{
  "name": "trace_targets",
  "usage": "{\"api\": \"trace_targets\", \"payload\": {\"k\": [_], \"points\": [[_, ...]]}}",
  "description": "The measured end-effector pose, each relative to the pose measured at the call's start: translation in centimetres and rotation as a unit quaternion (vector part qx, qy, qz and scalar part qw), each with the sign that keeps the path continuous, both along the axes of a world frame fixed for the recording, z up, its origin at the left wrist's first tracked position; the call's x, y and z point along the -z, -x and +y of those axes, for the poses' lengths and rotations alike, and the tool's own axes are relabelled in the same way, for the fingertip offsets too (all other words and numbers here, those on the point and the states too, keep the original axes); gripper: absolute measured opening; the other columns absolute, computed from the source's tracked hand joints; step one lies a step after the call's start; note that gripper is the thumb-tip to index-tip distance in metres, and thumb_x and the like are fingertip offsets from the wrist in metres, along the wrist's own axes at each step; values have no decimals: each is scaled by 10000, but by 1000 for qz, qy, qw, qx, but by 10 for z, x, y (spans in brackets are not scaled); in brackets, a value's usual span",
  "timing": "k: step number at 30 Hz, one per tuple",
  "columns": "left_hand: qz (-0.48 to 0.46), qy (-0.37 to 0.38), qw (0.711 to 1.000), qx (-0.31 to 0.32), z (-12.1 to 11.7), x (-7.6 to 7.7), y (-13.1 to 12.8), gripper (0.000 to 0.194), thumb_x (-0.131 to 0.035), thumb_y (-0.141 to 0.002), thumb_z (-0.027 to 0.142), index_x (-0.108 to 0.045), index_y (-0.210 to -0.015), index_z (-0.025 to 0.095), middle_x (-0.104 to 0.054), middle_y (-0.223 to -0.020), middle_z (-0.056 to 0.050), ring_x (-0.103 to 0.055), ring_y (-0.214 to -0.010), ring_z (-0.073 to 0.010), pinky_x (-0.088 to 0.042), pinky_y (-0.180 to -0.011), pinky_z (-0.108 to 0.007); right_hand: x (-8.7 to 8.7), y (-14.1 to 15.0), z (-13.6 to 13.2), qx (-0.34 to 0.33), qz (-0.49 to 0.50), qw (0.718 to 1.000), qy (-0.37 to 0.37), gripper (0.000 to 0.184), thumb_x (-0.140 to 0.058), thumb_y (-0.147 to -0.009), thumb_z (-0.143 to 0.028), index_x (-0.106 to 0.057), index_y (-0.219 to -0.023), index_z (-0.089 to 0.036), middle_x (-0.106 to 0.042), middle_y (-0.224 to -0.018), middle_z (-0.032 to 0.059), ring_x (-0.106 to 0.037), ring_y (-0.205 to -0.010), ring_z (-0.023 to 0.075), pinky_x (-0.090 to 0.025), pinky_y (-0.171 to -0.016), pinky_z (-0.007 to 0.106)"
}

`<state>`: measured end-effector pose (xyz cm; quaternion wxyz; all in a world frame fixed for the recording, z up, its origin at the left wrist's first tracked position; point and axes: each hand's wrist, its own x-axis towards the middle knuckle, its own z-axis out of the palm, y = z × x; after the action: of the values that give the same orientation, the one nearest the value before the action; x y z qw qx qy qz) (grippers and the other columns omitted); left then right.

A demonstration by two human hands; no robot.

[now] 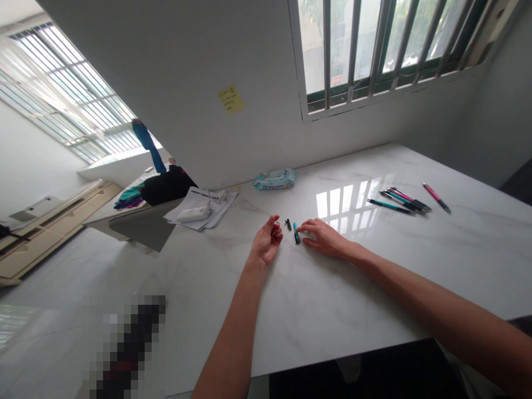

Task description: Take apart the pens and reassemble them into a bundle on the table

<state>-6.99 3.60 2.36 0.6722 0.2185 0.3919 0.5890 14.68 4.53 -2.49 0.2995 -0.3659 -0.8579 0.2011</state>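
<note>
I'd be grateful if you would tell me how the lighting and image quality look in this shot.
In the head view, a bright window reflection glares on the marble table just beyond the right hand; the slatted window at left is blown out; a pixelated patch hides the lower left; wide-angle distortion tilts and bends the room.

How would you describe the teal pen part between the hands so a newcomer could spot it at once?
On the marble table below the barred window, find the left hand and right hand. Between them lies the teal pen part, beside a small black piece, apart from the pen cluster.
</note>
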Motion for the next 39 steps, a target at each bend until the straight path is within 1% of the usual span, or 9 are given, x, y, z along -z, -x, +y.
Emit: {"api": "trace_targets", "payload": {"k": [5,11,14,20,26,29,33,37,39], "points": [[24,-4,1000,-3,0,1,-1,301,-911,-772,297,-704,-874,104,-529,-614,61,-474,-511,-20,-393,-469,-124,0,0,0,2,4,1000,4,361,-660,-917,-138,-733,-1262,-219,-706,-1248,125,-644,-1129,286,-510,-1025,432],[37,21,999,-16,-1,-3,-1,118,-805,-855,110,-695,-896,101,-688,-767,-9,-633,-618,-45,-541,-593,-117,-1,0,-1,2,8,1000,4,352,-677,-912,-145,-737,-1251,-221,-706,-1245,123,-650,-1142,281,-510,-1032,431],[52,24,998,-21,-2,-4,-2,105,-753,-878,53,-685,-918,122,-742,-854,-34,-681,-666,-59,-575,-651,-129,-1,0,0,3,4,1000,-2,361,-686,-904,-141,-736,-1252,-223,-708,-1242,124,-653,-1117,281,-515,-1015,430],[87,2,996,-4,-3,-5,-3,87,-618,-1001,145,-693,-1040,125,-773,-904,-67,-711,-697,-71,-595,-709,-154,-1,1,-1,19,-7,1000,-7,361,-663,-928,-170,-717,-1284,-195,-711,-1240,130,-650,-1089,278,-521,-985,399],[177,-31,984,16,0,3,0,102,-676,-960,219,-615,-1017,159,-796,-968,-80,-726,-732,-86,-586,-734,-184,-4,8,-6,48,-18,999,-9,280,-693,-957,-380,-764,-1172,-215,-718,-1190,123,-639,-1084,291,-505,-986,418],[305,-69,950,21,4,12,2,151,-677,-941,263,-576,-1009,174,-804,-954,-86,-727,-719,-113,-580,-713,-222,-5,11,-9,59,-25,998,-14,361,-733,-922,-449,-756,-1198,-217,-706,-1201,128,-623,-1097,300,-498,-983,427],[459,-113,880,32,7,22,6,181,-659,-915,342,-585,-985,193,-806,-949,-87,-736,-731,-164,-570,-707,-275,-4,10,-10,58,-32,998,-19,343,-735,-921,-378,-741,-1231,-229,-695,-1207,125,-613,-1077,285,-494,-964,412],[586,-165,792,35,7,21,9,181,-695,-853,375,-692,-890,197,-793,-986,-72,-729,-808,-193,-538,-735,-286,-2,11,-8,59,-28,998,-22,344,-724,-931,-385,-736,-1239,-231,-694,-1200,118,-607,-1060,279,-489,-957,406],[623,-161,765,26,6,19,10,178,-697,-841,373,-722,-872,200,-787,-959,-60,-714,-781,-193,-528,-737,-296,-2,12,-7,66,-28,997,-23,362,-723,-932,-426,-735,-1239,-233,-695,-1198,116,-606,-1057,281,-487,-952,409]]}}
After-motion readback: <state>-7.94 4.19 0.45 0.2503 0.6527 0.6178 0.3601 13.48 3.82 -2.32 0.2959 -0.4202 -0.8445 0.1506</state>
